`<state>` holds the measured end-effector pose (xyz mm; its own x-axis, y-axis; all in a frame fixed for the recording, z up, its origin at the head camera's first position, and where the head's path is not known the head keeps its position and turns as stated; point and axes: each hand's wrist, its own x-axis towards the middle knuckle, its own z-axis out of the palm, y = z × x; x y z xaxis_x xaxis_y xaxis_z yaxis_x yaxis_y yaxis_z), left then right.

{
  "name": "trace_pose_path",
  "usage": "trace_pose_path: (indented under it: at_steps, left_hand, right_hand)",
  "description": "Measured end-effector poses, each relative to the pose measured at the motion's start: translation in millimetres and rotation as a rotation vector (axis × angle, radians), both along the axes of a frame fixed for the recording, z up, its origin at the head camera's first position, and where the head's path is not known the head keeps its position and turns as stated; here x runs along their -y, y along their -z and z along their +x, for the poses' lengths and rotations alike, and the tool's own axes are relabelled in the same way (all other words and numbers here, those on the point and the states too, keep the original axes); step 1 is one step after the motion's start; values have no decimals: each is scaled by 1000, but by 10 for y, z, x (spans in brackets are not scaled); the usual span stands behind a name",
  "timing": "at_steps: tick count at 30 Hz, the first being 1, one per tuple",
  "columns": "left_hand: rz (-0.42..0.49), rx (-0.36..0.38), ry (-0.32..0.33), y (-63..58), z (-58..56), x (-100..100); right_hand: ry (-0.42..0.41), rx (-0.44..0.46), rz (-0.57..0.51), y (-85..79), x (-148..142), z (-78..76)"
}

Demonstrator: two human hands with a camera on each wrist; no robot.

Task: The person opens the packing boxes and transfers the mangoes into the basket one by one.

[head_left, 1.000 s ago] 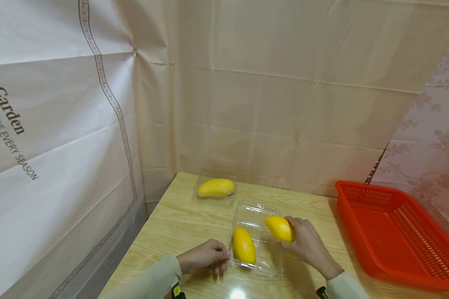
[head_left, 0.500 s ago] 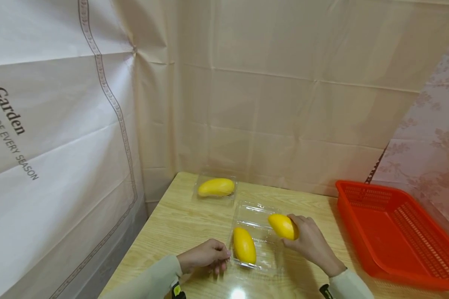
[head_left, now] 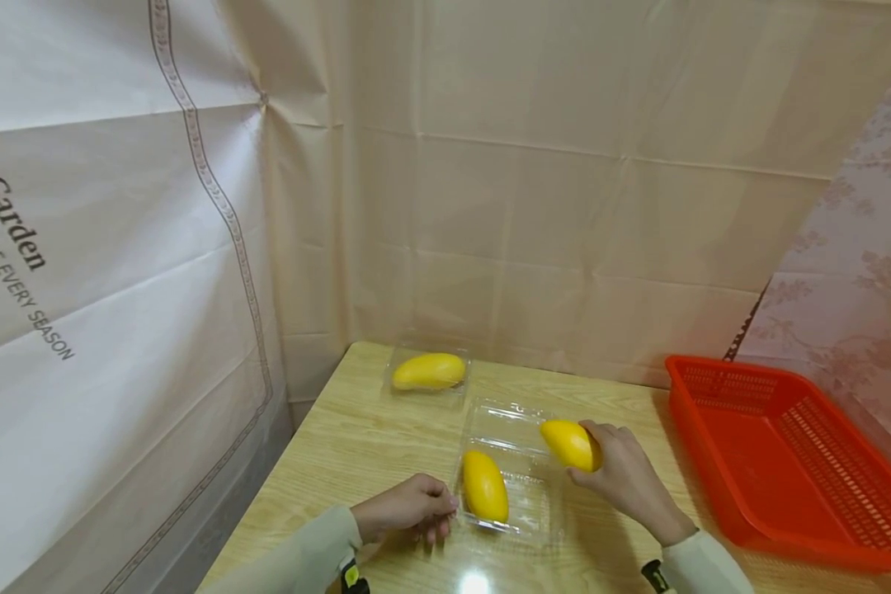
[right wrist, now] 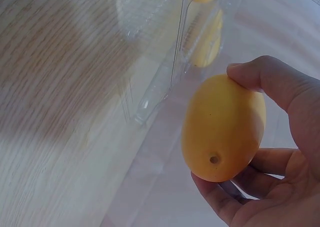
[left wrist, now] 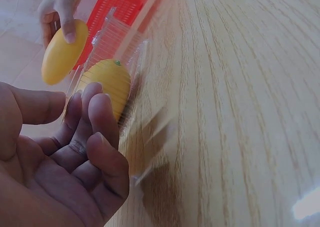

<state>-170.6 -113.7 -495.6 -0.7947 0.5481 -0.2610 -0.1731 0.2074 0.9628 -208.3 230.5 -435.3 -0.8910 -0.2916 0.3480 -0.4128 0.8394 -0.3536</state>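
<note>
Now, low and right of the head view's middle, the right hand [head_left: 629, 476] holds a yellow mango [head_left: 567, 444] in its fingers, slanting down rightward by the clear box [head_left: 533, 500], whose left edge the farther left hand [head_left: 408, 506] pinches.

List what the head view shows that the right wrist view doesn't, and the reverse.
Only the head view: the red basket, the sleeves and the printed lettering on the left.
Only the right wrist view: the small dark pit on one end of the held mango.
Both: that mango, the right hand gripping it, the clear plastic box and the wooden table.
</note>
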Motion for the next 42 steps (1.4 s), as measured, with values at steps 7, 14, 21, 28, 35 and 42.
trace_pose_path:
  at_steps: [7, 14, 21, 28, 35, 42]
  left_hand:
    - [8, 10, 3, 6, -13, -4]
    - [1, 6, 5, -2, -10, -4]
    - [-11, -2, -3, -37, 5, 0]
    - [-10, 4, 6, -45, 7, 4]
    - [-3, 2, 4, -43, 6, 5]
    - [-6, 4, 6, -39, 2, 7]
  right_hand:
    - [6, -1, 4, -15, -36, -6]
    - [17, -9, 9, -34, -68, -18]
    - [25, -18, 12, -43, -93, -14]
    - [31, -18, 24, -46, -121, -32]
    - [27, -22, 17, -50, -171, -47]
    - [38, 1, 19, -49, -200, -62]
